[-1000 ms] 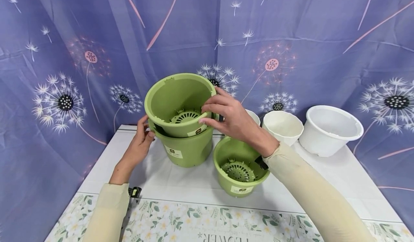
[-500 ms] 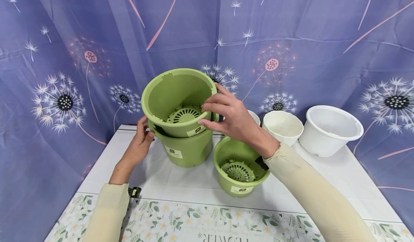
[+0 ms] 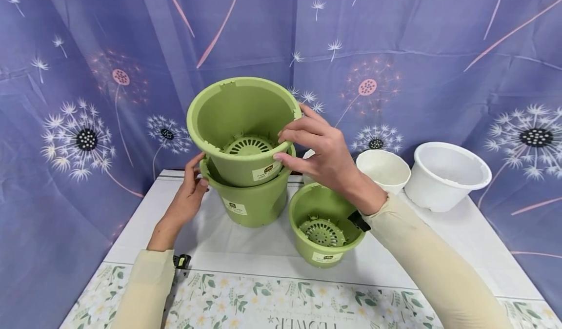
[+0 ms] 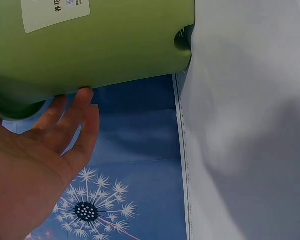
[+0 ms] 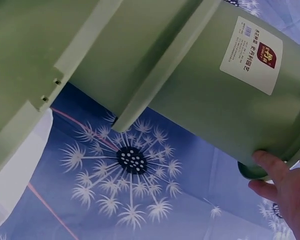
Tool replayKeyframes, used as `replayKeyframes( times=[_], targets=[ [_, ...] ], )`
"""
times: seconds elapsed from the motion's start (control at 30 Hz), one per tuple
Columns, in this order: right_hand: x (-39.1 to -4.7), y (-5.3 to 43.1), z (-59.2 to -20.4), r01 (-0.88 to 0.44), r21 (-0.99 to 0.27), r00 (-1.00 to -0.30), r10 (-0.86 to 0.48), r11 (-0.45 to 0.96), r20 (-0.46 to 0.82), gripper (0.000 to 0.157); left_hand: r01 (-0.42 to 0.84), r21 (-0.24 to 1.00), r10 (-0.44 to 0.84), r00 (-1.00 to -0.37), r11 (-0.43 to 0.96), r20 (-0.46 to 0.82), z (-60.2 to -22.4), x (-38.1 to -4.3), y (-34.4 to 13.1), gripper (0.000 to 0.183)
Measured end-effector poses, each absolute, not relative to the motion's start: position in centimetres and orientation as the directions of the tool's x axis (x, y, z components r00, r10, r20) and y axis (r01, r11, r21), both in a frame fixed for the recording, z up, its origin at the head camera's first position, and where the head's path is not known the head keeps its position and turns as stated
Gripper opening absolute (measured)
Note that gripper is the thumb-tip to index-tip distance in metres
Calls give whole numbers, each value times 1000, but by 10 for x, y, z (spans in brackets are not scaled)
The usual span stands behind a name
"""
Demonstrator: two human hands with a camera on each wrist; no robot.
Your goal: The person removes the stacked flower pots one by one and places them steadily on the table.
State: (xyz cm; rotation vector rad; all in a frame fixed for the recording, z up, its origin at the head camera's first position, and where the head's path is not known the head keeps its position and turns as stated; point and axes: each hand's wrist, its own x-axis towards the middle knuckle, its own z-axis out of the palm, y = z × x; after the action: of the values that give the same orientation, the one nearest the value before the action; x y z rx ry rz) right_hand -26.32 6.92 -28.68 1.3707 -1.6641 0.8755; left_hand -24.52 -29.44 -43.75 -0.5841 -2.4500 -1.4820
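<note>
A green flower pot (image 3: 234, 169) with a slotted base is tilted, its lower part inside the mouth of a larger-looking green pot (image 3: 259, 207) standing on the table. With thumb and fingers, my right hand (image 3: 325, 146) pinches the upper pot's right rim; the right wrist view shows that pot's label (image 5: 251, 55) near the fingers. My left hand (image 3: 186, 199) holds the lower pot at its left rim, its fingers curled against the wall in the left wrist view. Below my right forearm stands a smaller green pot (image 3: 307, 248).
At the back right are a large white pot (image 3: 432, 190) and a faceted white pot (image 3: 395, 186); another white pot is mostly hidden behind my right hand. A floral cloth (image 3: 246, 295) covers the table front. A purple dandelion curtain (image 3: 246, 31) hangs close behind.
The upper green pot has risen out of the lower one, with more of its wall and label showing. My right hand has moved slightly up and right with it; the left has stayed put.
</note>
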Motion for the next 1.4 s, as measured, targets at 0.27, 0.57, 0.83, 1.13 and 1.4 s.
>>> replayKeyframes(
  times=[0.27, 0.57, 0.83, 1.13, 1.4],
  targets=[
    [-258, 68, -280, -986, -9, -77, -406, 168, 911, 34, 448, 793, 224, -894, 412, 388, -438, -245, -295, 62],
    [-254, 69, -273, -984, -16, -78, -351, 176, 933, 42, 444, 802, 230, -896, 401, 381, -438, -246, -294, 63],
    [-250, 74, -268, -982, -39, -96, -315, 184, 944, 27, 437, 801, 215, -899, 409, 382, -438, -245, -293, 63],
    [-241, 77, -261, -982, -45, -98, -292, 186, 951, 28, 451, 794, 210, -892, 407, 400, -436, -243, -292, 62],
    [-234, 85, -256, -979, -52, -102, -258, 195, 961, 26, 457, 793, 216, -889, 402, 403, -439, -246, -293, 61]
  ],
)
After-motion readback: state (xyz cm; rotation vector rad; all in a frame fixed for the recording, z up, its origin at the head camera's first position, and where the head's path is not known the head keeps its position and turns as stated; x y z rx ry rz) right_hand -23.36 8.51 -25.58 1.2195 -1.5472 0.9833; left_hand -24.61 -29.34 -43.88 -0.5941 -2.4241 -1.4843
